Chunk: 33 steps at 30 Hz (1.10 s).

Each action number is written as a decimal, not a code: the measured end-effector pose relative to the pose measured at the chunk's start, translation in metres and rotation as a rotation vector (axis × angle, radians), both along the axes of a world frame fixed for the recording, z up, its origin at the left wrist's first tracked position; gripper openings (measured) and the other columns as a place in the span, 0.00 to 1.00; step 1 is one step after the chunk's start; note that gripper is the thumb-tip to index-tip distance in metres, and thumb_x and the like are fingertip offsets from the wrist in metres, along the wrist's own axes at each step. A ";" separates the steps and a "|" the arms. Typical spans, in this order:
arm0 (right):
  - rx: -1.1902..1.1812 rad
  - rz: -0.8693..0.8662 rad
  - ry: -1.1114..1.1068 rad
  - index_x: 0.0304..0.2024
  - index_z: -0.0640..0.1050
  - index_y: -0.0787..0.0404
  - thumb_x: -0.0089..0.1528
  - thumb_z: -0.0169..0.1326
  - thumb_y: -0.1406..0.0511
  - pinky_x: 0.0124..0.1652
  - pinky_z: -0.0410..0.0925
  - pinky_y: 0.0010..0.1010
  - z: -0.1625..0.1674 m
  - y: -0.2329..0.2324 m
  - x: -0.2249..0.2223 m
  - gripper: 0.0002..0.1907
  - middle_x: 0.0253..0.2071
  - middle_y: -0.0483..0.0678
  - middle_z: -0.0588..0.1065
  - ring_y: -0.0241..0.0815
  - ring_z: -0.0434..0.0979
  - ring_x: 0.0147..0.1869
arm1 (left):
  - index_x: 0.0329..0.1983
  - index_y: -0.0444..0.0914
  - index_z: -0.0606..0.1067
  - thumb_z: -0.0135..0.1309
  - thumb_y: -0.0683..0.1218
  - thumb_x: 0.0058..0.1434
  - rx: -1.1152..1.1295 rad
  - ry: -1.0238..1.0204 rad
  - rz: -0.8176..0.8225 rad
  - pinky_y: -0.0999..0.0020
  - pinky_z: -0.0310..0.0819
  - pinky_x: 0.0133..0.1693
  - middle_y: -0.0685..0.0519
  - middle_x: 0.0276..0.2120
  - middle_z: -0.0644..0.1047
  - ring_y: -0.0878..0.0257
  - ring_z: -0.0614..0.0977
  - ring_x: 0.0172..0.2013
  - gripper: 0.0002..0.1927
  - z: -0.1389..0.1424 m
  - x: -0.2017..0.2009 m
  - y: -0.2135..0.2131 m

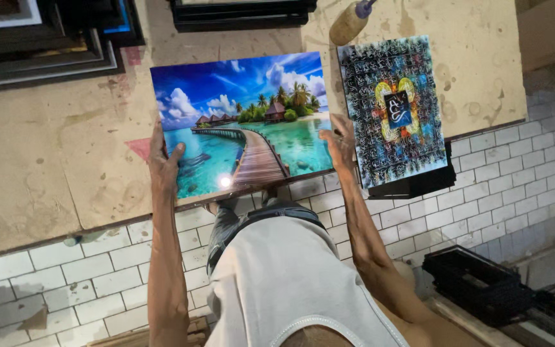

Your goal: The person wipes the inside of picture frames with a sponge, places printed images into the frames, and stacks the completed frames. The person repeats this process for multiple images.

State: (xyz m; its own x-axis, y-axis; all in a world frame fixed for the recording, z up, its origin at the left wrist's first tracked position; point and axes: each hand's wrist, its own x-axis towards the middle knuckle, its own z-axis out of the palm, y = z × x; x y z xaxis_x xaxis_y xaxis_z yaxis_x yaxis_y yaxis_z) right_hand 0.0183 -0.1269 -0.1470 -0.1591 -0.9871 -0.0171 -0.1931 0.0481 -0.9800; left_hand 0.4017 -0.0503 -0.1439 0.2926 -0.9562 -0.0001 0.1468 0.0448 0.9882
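My left hand [163, 162] and right hand [341, 142] clamp the beach print [242, 122] by its side edges; dark patterned print [394, 109] just beside it.

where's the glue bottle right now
In the head view, the glue bottle lies on the worktable at the top, right of centre, just above the dark patterned print and up-right of the beach picture that both hands hold.

A glossy seascape print [242, 122] is seen at the centre of the frame, laid flat on the worktable with its near edge at the table's front edge. A wooden walkway, turquoise water, palm huts and a blue, clouded sky are shown.
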 end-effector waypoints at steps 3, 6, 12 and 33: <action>-0.040 0.021 0.005 0.58 0.77 0.68 0.57 0.65 0.66 0.43 0.80 0.30 -0.004 0.001 0.002 0.27 0.61 0.55 0.67 0.45 0.80 0.51 | 0.76 0.29 0.57 0.56 0.36 0.63 0.043 0.014 -0.018 0.65 0.56 0.70 0.45 0.71 0.66 0.58 0.67 0.69 0.38 0.001 -0.004 -0.003; -0.092 0.029 0.143 0.57 0.78 0.68 0.56 0.66 0.64 0.49 0.75 0.35 -0.007 0.000 0.001 0.27 0.60 0.55 0.70 0.48 0.77 0.56 | 0.77 0.29 0.57 0.56 0.37 0.63 0.031 0.128 -0.046 0.64 0.57 0.71 0.44 0.72 0.65 0.57 0.67 0.69 0.39 0.005 -0.006 -0.002; -0.192 0.026 0.466 0.59 0.79 0.65 0.56 0.69 0.58 0.60 0.67 0.37 0.000 0.002 0.005 0.31 0.57 0.55 0.73 0.50 0.72 0.62 | 0.76 0.27 0.56 0.59 0.38 0.64 -0.003 -0.070 -0.022 0.61 0.53 0.72 0.45 0.73 0.61 0.55 0.62 0.73 0.39 0.009 -0.008 -0.008; 0.273 0.137 0.545 0.59 0.79 0.68 0.57 0.66 0.59 0.49 0.72 0.46 -0.010 0.057 -0.054 0.30 0.58 0.63 0.77 0.56 0.77 0.56 | 0.62 0.28 0.72 0.70 0.47 0.58 0.345 -0.920 0.178 0.47 0.57 0.66 0.32 0.67 0.67 0.37 0.65 0.67 0.33 -0.036 -0.032 0.080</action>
State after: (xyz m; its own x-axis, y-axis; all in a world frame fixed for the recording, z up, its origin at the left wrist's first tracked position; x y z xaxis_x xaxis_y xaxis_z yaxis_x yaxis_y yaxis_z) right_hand -0.0355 -0.0703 -0.1574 -0.0884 -0.9705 -0.2242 -0.6840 0.2227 -0.6947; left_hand 0.3696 0.0296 -0.1794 0.4576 -0.8887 0.0292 -0.6632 -0.3192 0.6770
